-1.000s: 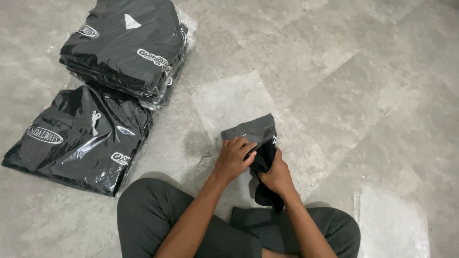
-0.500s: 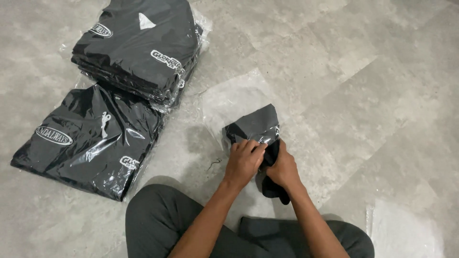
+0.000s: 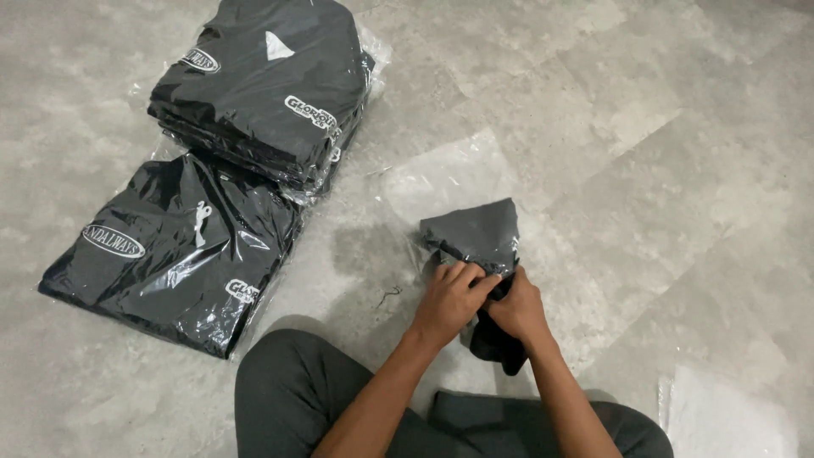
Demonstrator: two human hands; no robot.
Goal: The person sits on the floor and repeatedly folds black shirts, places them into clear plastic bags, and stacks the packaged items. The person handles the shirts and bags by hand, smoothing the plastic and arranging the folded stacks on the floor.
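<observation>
I sit on a grey stone floor. My left hand (image 3: 454, 297) grips the open edge of a clear plastic bag (image 3: 458, 182) that lies in front of me. My right hand (image 3: 517, 307) holds a folded dark grey garment (image 3: 476, 235), whose upper part lies inside the bag's mouth. A black end of the garment hangs below my right hand. Both hands touch each other at the bag's opening.
At the far left a stack of black bagged garments (image 3: 271, 85) rests on the floor. One flat bagged black garment (image 3: 174, 250) lies in front of it. More clear plastic (image 3: 729, 420) lies at the bottom right. My dark-trousered legs (image 3: 292, 399) fill the lower middle.
The camera view has shifted, so everything sits a little more to the right and lower. My hands stay on the bag's mouth, and the garment looks slightly further inside.
</observation>
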